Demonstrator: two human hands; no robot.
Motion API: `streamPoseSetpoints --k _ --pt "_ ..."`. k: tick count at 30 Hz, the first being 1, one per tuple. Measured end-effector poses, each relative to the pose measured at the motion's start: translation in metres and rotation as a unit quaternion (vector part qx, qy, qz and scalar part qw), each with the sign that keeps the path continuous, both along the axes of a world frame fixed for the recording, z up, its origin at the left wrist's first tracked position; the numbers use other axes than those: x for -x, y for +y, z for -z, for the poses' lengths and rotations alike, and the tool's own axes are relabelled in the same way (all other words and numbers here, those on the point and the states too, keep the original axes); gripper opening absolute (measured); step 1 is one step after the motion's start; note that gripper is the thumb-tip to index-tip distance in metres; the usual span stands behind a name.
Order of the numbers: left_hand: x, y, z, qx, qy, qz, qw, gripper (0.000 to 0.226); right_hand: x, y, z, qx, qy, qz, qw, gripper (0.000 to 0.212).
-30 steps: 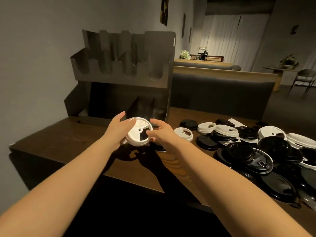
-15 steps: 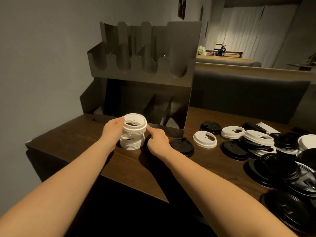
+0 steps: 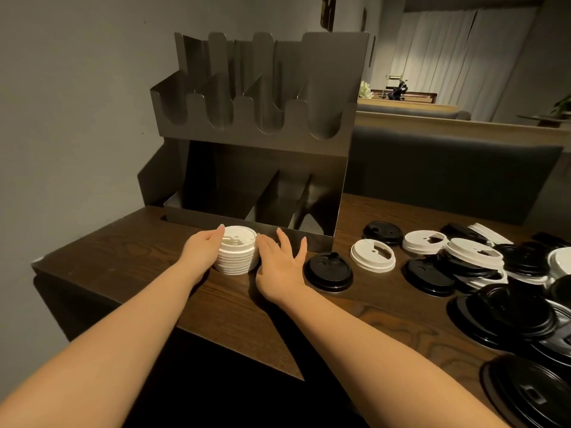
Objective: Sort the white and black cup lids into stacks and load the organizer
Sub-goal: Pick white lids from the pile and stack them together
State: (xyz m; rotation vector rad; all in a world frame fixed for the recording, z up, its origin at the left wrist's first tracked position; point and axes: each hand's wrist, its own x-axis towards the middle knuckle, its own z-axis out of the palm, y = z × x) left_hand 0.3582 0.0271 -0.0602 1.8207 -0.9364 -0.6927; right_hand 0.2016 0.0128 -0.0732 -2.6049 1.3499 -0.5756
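A stack of white lids [image 3: 237, 254] stands on the wooden table [image 3: 355, 316] just in front of the metal organizer [image 3: 262, 140]. My left hand [image 3: 202, 250] rests against the stack's left side with straight fingers. My right hand [image 3: 279, 264] is on the stack's right side, fingers spread and relaxed, its thumb by the stack. A single black lid [image 3: 328, 271] lies right of that hand, then a white lid [image 3: 372, 254]. Mixed black and white lids [image 3: 494, 273] lie in a pile further right.
The organizer has four scalloped upper slots and three lower bins [image 3: 247, 202], all without lids. A grey wall [image 3: 77, 118] is on the left. The table's front edge [image 3: 216, 335] runs diagonally below my arms. A padded bench back [image 3: 448, 171] stands behind the table.
The upper lids I held over the stack have come down onto it, forming one neat stack. My right hand has opened and spread beside it. The view has moved closer.
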Motion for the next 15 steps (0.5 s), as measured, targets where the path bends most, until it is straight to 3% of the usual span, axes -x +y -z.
streamPoseSetpoints --k 13,15 --pt "-0.005 -0.011 0.01 -0.013 -0.034 -0.023 0.999 0.044 0.003 -0.003 0.013 0.032 0.023 -0.037 0.999 0.07" --pt "-0.005 -0.011 0.009 -0.03 -0.076 -0.023 0.996 0.044 0.003 -0.005 0.014 0.028 0.02 -0.04 0.999 0.067"
